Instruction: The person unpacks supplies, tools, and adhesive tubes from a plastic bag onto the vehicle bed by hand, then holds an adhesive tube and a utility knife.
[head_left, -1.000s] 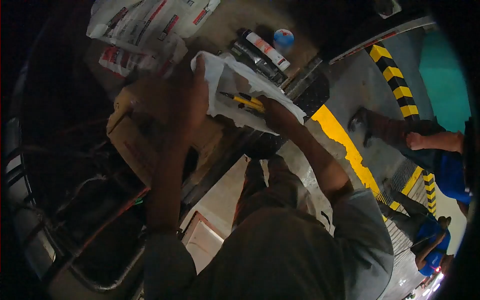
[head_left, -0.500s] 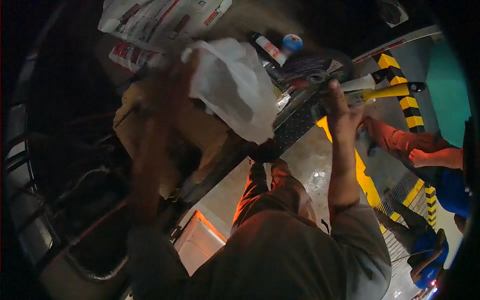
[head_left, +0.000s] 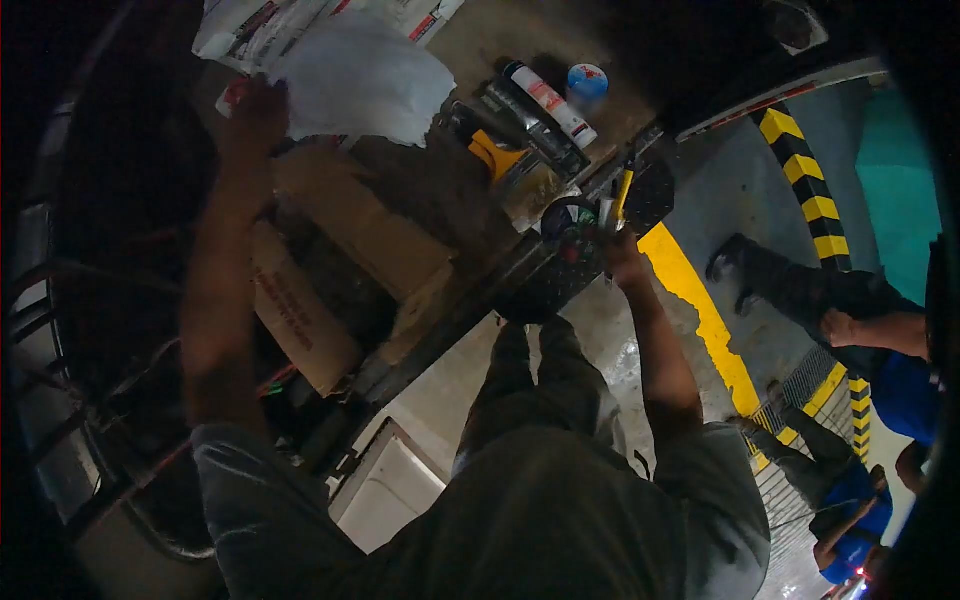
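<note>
At the upper left, my left hand [head_left: 258, 112] is closed at the edge of a crumpled white sheet [head_left: 365, 80], which looks like plastic or cloth. My right hand [head_left: 625, 260] is closed around a bundle near the dark ledge. A yellow-handled brush [head_left: 625, 195] sticks up from it, and a dark round tape roll [head_left: 566, 218] sits against it. The brush's bristles and the fingertips are hard to make out. An open cardboard box [head_left: 370, 230] lies between my arms.
On the surface lie a white-and-red tube [head_left: 550, 103], a black tube [head_left: 535, 125], a blue-lidded can [head_left: 587, 82] and a yellow-and-black object [head_left: 495, 155]. White printed sacks [head_left: 235, 35] lie behind. Two people in blue [head_left: 850, 500] are at right, beside yellow-black striped edging [head_left: 805, 175].
My left hand has carried the white sheet up and left, uncovering the box and yellow-black object. My right hand has lowered and moved left with its bundle. Orange light on my clothes has gone.
</note>
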